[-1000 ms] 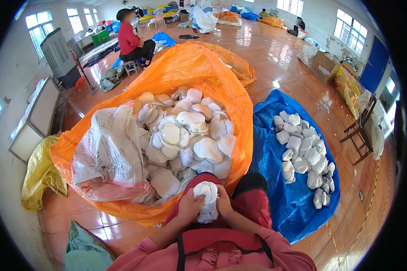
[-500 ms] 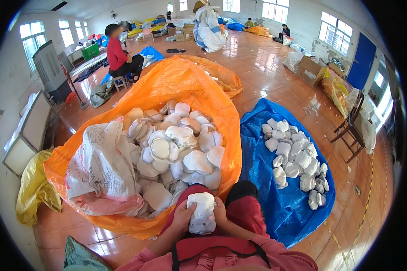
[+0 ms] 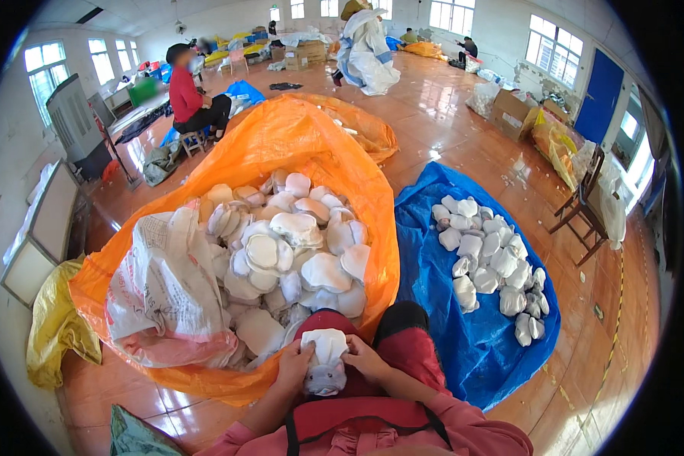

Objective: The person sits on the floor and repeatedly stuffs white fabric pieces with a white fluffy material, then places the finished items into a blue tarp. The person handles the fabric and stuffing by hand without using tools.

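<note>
Over my lap I hold a white plush piece with a grey animal face at its lower end. My left hand grips its left edge and my right hand pinches its right edge. Just ahead, an open orange sack holds a heap of flat, rounded white plush pieces. To the right, a blue sheet carries a smaller pile of puffier white and grey plush pieces.
A white woven sack lies over the orange sack's left side. Yellow sacking is at far left, a wooden chair at right. A person in red sits at back left; another carries a large white sack.
My hands have shifted their grip on the plush piece, and its grey face now shows more plainly. The person with the white sack has moved right. My view has tilted slightly.
</note>
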The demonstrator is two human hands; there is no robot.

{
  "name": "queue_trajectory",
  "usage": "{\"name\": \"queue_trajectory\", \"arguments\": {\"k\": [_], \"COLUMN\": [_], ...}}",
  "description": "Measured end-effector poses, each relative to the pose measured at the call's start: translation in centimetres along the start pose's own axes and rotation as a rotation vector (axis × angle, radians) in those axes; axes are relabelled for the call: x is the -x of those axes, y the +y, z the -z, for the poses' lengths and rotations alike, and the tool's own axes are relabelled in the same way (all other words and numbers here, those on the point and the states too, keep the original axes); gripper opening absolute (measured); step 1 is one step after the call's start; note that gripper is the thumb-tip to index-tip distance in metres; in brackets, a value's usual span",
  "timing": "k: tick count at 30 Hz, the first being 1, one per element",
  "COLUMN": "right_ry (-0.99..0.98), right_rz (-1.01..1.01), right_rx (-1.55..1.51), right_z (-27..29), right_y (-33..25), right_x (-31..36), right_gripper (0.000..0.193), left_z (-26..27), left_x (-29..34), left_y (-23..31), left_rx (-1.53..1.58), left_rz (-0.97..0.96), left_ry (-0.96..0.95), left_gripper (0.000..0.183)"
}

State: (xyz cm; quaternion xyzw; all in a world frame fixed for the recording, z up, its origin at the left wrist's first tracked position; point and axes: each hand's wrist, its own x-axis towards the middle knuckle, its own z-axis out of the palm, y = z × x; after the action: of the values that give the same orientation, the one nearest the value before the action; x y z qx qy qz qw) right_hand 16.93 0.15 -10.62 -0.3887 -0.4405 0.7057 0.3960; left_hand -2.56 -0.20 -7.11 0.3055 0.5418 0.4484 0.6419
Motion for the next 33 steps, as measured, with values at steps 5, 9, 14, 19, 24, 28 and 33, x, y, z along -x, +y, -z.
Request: {"name": "queue_trajectory", "arguments": {"k": [5, 9, 14, 19, 24, 28, 33], "right_ry": [0.117, 0.09, 0.262, 0.339, 0.194, -0.04, -0.092], "right_rz": [-0.115, -0.105, -0.065, 0.098, 0.019, 0.14, 0.146], "right_rx": [-0.216, -0.269, 0.14, 0.089, -0.079, -0.062, -0.074], "right_z": [-0.3, 0.0, 1.1, 0.8, 0.4, 0.3, 0.5], "right_y": [0.5, 1.3, 5.0, 6.5, 3.5, 2.2, 0.6], "right_x": [0.0, -0.3, -1.2, -0.3, 0.0, 0.1, 0.0], "right_gripper": [0.03, 0.036, 0.033, 0.032, 0.029, 0.043, 0.058], "left_z": [-1.5, -0.7, -2.4, -2.1, -2.2, -2.3, -3.6], "left_x": [1.2, 0.6, 1.7, 1.9, 3.3, 3.5, 4.1], "left_y": [1.5, -0.3, -0.2, -0.3, -1.5, -0.4, 2.8], "left_rx": [-0.023, 0.083, -0.086, -0.018, -0.084, -0.045, -0.096], "left_rz": [0.111, 0.199, 0.151, 0.293, 0.119, 0.089, 0.179], "left_ry": [-0.083, -0.118, -0.159, -0.242, -0.195, -0.013, 0.045], "left_gripper": [0.023, 0.026, 0.039, 0.05, 0.048, 0.037, 0.028]}}
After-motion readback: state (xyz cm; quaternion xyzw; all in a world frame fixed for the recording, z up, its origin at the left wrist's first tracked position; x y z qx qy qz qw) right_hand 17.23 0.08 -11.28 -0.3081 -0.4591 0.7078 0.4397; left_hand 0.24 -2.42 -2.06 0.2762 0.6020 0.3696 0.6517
